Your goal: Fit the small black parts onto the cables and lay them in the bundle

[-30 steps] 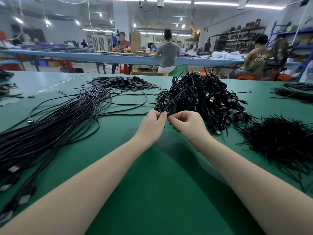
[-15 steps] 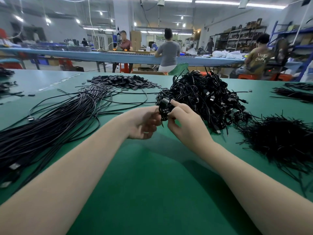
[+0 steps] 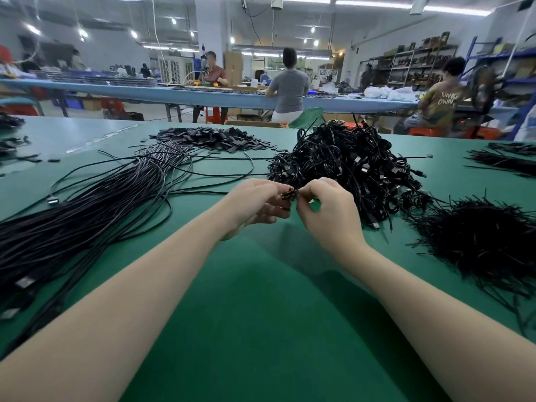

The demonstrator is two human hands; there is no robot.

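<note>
A small black part sat pinched between the two hands, held up just above the green table and just in front of the tangled heap of cables; it was too small and blurred to tell whether it was a loose part, a cable end, or one already going onto the other. The left hand curled its fingers round it from the left, and the right hand nipped it from the right between thumb and fingertip, neither hand spread; holding it from both sides like that probably served to steady one piece while the other was pushed on. The supplies lay within easy reach, seemingly by design: the heap of unfinished cables straight ahead, the pile of flat black parts farther back and to the left, and the straightened bundle fanned out along the left, where a finished cable could be laid with one sweep; a heap of thin black ties lay to the right, apart from the work.

Half a second before, the right hand had held the piece higher and closer against the heap, with the left hand lower and rolled palm-up beneath it; by this moment the hands had levelled and closed together on the piece, nearer the person; the piles had not shifted.
</note>
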